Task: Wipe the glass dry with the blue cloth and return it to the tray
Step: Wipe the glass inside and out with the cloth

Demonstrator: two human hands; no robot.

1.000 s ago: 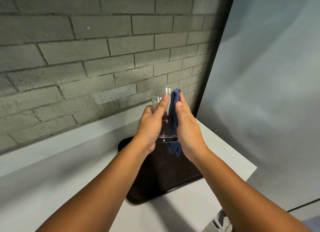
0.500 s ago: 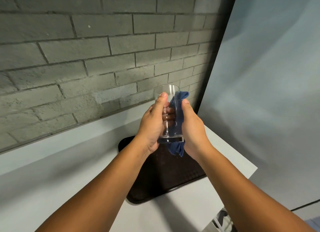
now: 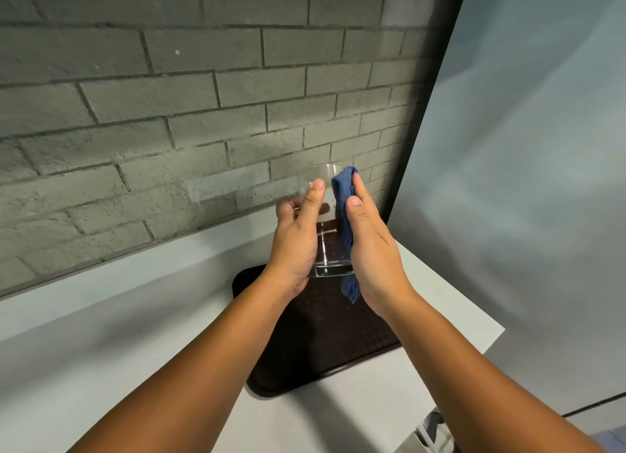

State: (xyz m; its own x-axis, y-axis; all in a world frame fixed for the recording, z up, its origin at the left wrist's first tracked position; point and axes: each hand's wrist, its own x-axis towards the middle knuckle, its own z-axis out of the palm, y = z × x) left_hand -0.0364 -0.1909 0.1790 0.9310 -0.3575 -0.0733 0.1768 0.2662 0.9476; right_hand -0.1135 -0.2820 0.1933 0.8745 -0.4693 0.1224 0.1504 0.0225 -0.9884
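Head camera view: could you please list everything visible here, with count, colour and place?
glass: one, clear, held upright above the tray's far end, between both hands.
blue cloth: one, blue, pressed against the glass's right side, its end hanging below the base.
tray: one, dark brown, flat on the counter under the hands.
counter: one, white, running along the wall.
brick wall: one, grey, behind the counter.
panel: one, pale grey-blue, on the right.
left hand: one, wrapped around the glass, thumb near the rim.
right hand: one, holding the cloth flat to the glass.
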